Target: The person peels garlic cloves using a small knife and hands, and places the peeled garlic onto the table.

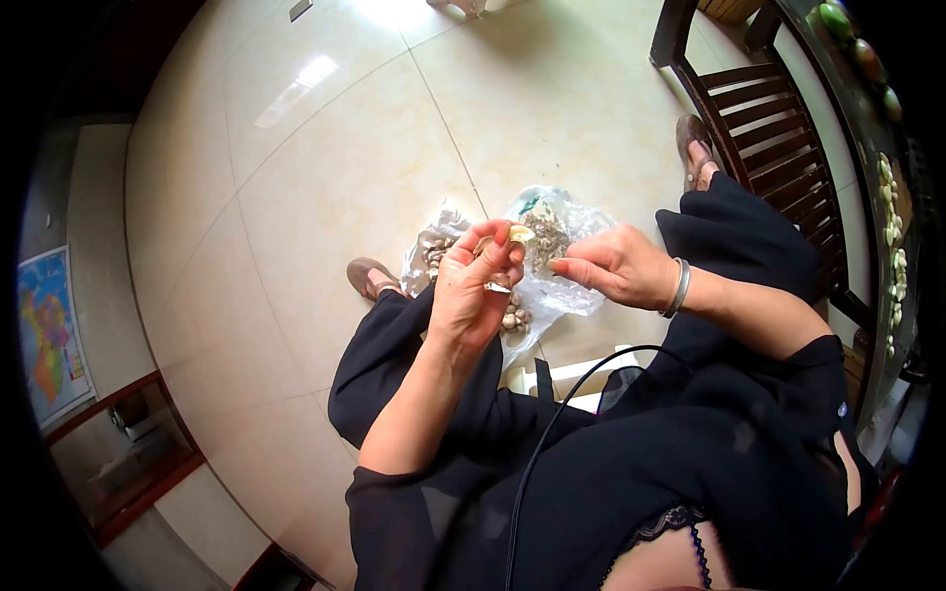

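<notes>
My left hand (471,286) is closed, fingers curled, in front of the plastic bags. At its fingertips shows a pale, cream-coloured mushroom piece (522,234); another whitish piece (500,284) shows lower in the palm. To the right, my right hand (623,266) is closed in a pinch, apart from the left; anything between its fingertips is too small to make out. Below the hands, a clear plastic bag (567,295) lies spread on the floor with a heap of grey-brown scraps (548,241). Small brownish mushrooms (514,315) lie near its lower edge, and more mushrooms (437,253) sit in a bag at left.
A dark slatted wooden chair (774,128) stands at the right. Beside it, a dark table edge holds green and reddish fruit (838,22) and a row of pale pieces (897,266). A black cable (540,443) crosses my lap. A white stool edge (576,376) shows between my legs.
</notes>
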A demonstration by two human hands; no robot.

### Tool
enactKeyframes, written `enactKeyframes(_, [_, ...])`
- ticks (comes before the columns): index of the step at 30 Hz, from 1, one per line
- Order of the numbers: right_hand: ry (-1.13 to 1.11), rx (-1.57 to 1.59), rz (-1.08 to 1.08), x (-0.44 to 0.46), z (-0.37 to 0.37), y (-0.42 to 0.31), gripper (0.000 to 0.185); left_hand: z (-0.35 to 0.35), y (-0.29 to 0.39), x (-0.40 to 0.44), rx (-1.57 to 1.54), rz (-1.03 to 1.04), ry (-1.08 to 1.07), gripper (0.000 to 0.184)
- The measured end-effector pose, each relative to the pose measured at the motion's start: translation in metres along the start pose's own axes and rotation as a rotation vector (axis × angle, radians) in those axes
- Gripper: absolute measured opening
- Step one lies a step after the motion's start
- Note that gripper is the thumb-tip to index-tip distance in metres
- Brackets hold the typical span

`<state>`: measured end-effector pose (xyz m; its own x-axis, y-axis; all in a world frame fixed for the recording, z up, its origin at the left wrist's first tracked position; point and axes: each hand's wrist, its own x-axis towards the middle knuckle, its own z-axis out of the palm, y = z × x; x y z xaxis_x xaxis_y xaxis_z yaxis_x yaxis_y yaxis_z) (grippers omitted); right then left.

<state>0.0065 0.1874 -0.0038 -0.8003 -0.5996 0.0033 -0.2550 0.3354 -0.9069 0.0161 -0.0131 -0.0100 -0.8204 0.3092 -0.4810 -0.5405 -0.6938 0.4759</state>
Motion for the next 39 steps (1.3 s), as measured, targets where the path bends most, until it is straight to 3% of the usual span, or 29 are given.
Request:
enactKeyframes(3, [-0.080, -0.093, 0.027, 0.001, -0.004, -0.001, 0.033, 0.000, -0.001, 0.000, 0.003, -0.002, -0.003, 0.025])
enactKeyframes(7, [-0.016, -0.105, -0.007, 0.002, -0.002, 0.003, 0.029, 0.002, -0.002, -0.001, 0.007, 0.008, 0.012, 0.024])
enactKeyframes(10, [0.160, 0.224, 0.029, 0.004, 0.000, 0.003, 0.024, 0.002, -0.006, -0.001, 0.002, -0.020, 0.012, 0.021])
enactKeyframes(11, [0.164, 0.219, 0.033, 0.005, -0.001, 0.002, 0.024, 0.003, -0.007, -0.001, 0.001, -0.024, 0.006, 0.021])
enactKeyframes(13, [0.126, 0.447, 0.255, 0.007, -0.004, 0.000, 0.023, 0.008, -0.010, -0.001, 0.015, -0.042, 0.022, 0.020])
enactKeyframes(14, [0.050, 0.505, 0.279, 0.008, -0.008, -0.004, 0.016, 0.009, -0.012, 0.000, 0.013, -0.046, 0.014, 0.020])
enactKeyframes(23, [0.051, 0.649, 0.239, 0.011, -0.011, 0.001, 0.014, 0.008, -0.019, 0.000, 0.036, -0.063, -0.023, 0.020])
enactKeyframes(34, [0.102, 0.581, 0.201, 0.013, -0.014, -0.001, 0.018, 0.012, -0.015, -0.001, 0.096, -0.260, -0.083, 0.019])
enactKeyframes(37, [0.139, 0.386, 0.220, 0.011, -0.019, -0.014, 0.020, 0.013, -0.018, -0.001, 0.025, -0.205, -0.071, 0.020])
enactKeyframes(39, [0.212, 0.145, 0.025, 0.009, -0.020, -0.017, 0.022, 0.015, -0.016, -0.002, 0.014, -0.196, -0.050, 0.019])
